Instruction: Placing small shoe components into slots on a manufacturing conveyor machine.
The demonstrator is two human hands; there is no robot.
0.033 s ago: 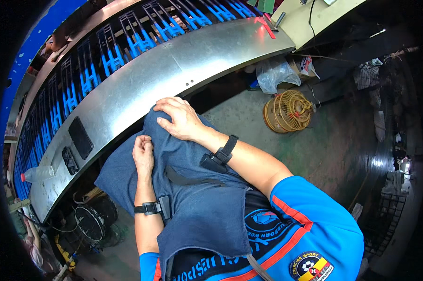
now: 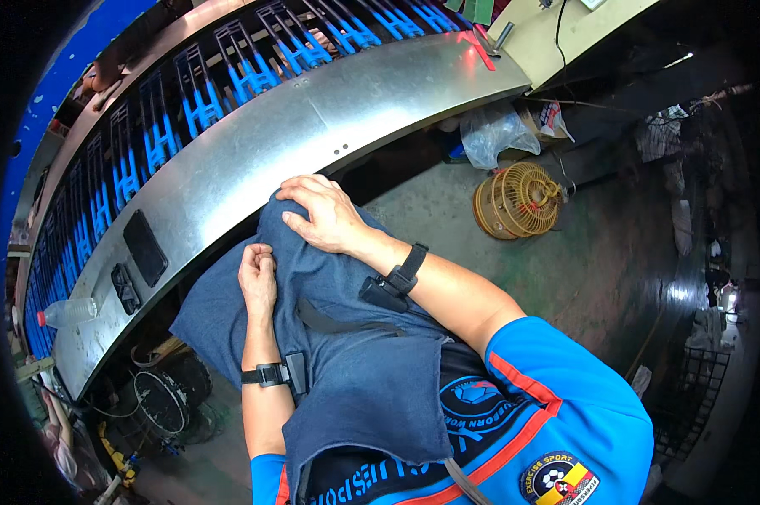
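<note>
Head view, contents as follows.

Dark blue cloth apron [image 2: 365,404], creased, with a dark strap: worn by the person and spread over the lap up to the near edge of the bench. Both hands lie on it.

Right hand [image 2: 322,215]: palm down on the apron's upper end, fingers spread a little and gently bent, no object in it.

Left hand [image 2: 258,273]: loosely curled on the apron, lower and to the left; whether it pinches a fold of cloth cannot be told.

Black wrist straps with small black boxes [image 2: 384,294]: one to each forearm.

State of work: apron on, hands apparently at rest. Slim blue-and-black forked frames [image 2: 245,71] stand in a long row beyond the bench, well apart from both hands; which are finished and which remain cannot be told.

Surface: curved-looking bare metal bench [image 2: 262,160], shiny. On its left part, a flat black phone [image 2: 146,248], a small black openwork object [image 2: 125,289] and a clear plastic bottle with a red cap [image 2: 70,314], lying on its side. At its far right end, a thin red strip [image 2: 484,52].

Room: grey-green floor [image 2: 531,278]; round tan ribbed cage [image 2: 519,202]; clear plastic bag [image 2: 491,135] under the bench; black wire rack [image 2: 696,396] at right.
</note>
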